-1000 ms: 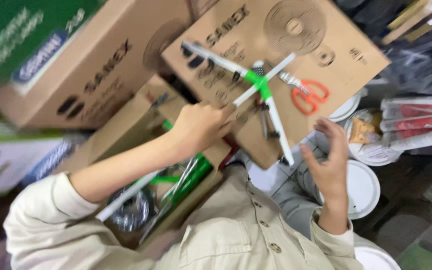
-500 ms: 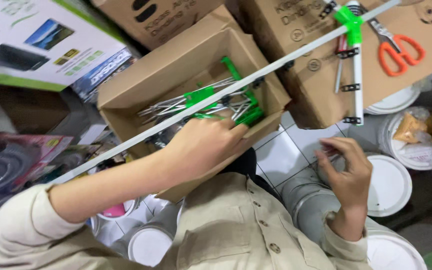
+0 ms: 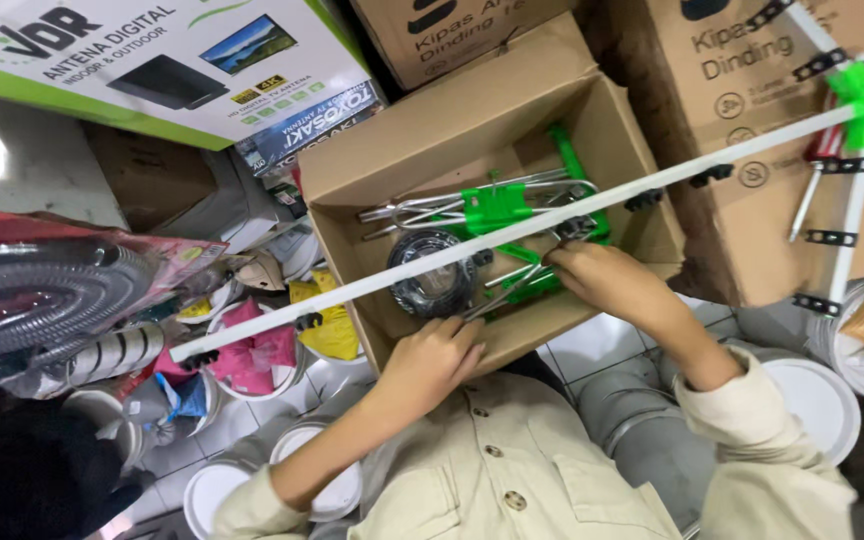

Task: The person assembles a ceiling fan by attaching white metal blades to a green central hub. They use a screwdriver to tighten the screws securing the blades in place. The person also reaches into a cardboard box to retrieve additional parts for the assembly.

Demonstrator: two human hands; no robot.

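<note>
Head view: an open cardboard box [image 3: 592,110] is seen holding green-and-metal antenna parts [image 3: 497,210] and a black cable coil [image 3: 432,272]. The left hand [image 3: 432,362] is closed around thin metal rods [image 3: 502,290] at the box's front edge; the right hand [image 3: 602,280] grasps the parts beside a long white rod [image 3: 652,188] lying across the box.

cream button-front shirt with long sleeves, cuffs pushed up.
</note>
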